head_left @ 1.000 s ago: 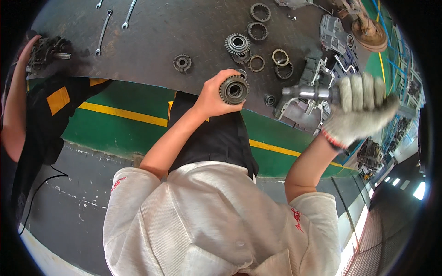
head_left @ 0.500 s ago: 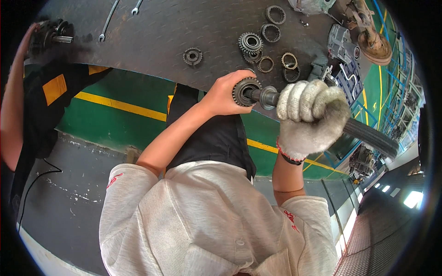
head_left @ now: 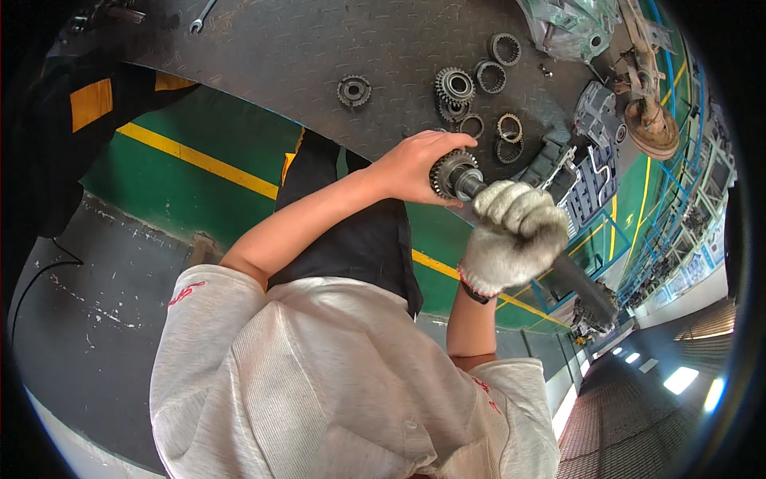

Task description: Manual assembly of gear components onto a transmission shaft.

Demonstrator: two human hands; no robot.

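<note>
Just right of the frame's centre, a toothed steel gear [head_left: 452,172] is sitting on the end of a dark metal shaft [head_left: 574,275], which is running down toward the lower right. The bare left hand [head_left: 415,166] is curling its fingers over the gear's rim, grasping it, seemingly so that it stays square on the shaft. The right hand [head_left: 515,233], wearing a knitted white glove, is clenching the shaft just behind the gear and carrying its weight; the glove probably guards against oil and sharp edges.

Above them, in the upper middle, the grey checker-plate workbench [head_left: 319,56] is bearing loose gears [head_left: 453,86] and rings [head_left: 490,76] laid apart in a spread, likely to keep each within reach. A wrench [head_left: 203,16] is lying at the upper left. Yellow floor lines [head_left: 199,160] are crossing green paint at the centre left, probably marking a walkway. No packages or readable labels are showing.
</note>
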